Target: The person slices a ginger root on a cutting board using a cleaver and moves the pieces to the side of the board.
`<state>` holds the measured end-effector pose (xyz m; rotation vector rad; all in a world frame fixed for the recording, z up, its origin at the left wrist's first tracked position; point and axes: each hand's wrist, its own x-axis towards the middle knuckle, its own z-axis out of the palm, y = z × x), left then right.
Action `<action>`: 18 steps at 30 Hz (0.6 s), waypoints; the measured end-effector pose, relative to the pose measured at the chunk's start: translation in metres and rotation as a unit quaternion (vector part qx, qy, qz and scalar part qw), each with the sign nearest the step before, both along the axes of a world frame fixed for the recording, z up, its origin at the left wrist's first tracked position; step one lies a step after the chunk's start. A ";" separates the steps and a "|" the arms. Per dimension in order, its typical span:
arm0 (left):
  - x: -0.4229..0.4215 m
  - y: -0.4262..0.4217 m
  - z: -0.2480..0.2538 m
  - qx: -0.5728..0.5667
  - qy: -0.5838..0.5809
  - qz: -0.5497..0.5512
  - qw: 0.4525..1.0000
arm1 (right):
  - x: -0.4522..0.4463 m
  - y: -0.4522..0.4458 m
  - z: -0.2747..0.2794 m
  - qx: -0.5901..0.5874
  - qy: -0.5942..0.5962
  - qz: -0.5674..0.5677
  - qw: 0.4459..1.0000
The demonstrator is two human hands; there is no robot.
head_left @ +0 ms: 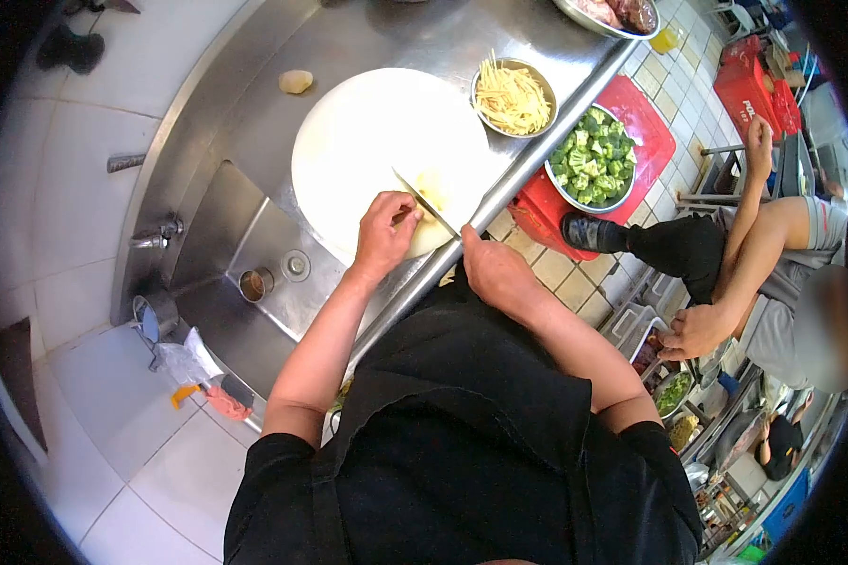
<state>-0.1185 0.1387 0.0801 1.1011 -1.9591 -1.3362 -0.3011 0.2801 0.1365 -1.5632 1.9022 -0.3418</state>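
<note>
My right hand (495,270) grips a knife (426,201) by its handle, the blade slanting across the round white cutting board (367,141). Close against the blade, my left hand (388,235) rests on the board with its fingers bent and drawn together; what lies under the fingertips is mostly hidden. Pale yellow cut pieces (431,183) lie just beyond the blade. A metal bowl of thin pale yellow strips (515,97) stands beside the board at its upper right. A peeled, pale lump (295,82) sits on the steel counter at upper left.
A steel sink (254,231) with a metal cup (255,284) lies left of the board. A bowl of broccoli (592,160) stands on a red stool (645,122) past the counter edge. Another person (773,226) sits at right. A meat bowl (622,14) is at the top.
</note>
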 end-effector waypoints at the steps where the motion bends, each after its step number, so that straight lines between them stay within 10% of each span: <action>1: 0.001 0.001 0.000 0.002 -0.002 -0.002 1.000 | 0.000 0.000 0.002 0.009 0.002 0.002 1.000; 18: 0.001 0.003 0.008 0.016 -0.030 0.000 0.999 | -0.003 0.029 0.058 -0.027 -0.023 -0.012 0.999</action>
